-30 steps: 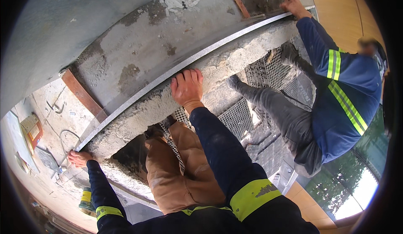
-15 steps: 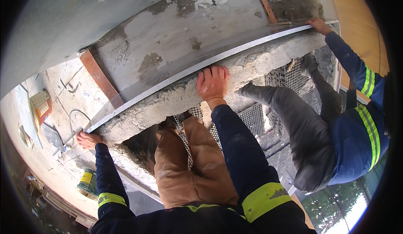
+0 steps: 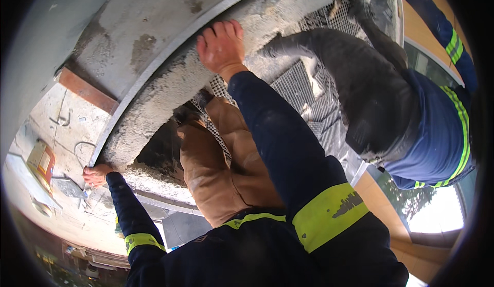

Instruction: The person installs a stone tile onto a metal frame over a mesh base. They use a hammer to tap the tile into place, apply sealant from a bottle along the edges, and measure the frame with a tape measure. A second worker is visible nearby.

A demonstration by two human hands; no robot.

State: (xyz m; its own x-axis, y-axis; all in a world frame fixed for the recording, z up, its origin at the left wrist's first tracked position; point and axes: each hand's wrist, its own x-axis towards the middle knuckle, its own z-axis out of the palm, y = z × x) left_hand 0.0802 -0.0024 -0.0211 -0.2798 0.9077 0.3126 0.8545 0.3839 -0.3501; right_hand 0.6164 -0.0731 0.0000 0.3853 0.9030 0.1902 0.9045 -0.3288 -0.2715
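A long grey slab (image 3: 172, 22) with a pale straight edge spans the upper view above a rough concrete ledge (image 3: 167, 89). At the slab's left end, my left hand (image 3: 96, 175) is closed around the corner. My right hand (image 3: 222, 46) has its fingers bent at the slab's front edge farther right, their tips hidden beside the dark gap over the ledge. A co-worker's sleeved arm (image 3: 429, 14) reaches toward the slab's far right part, the hand out of view. A reddish-brown strip (image 3: 87, 90) lies by the slab's left side.
My legs (image 3: 208, 171) stand by the ledge, near black mesh (image 3: 293, 83). The co-worker (image 3: 427, 127) bends forward close on my right. At left are a red-and-tan container (image 3: 42, 162), a grey flat tool (image 3: 69, 186) and a thin looped cable (image 3: 84, 145) on the floor.
The view has turned and shifted right, putting the slab's right end and the co-worker's hand out of frame. Both my hands keep their places along the slab edge.
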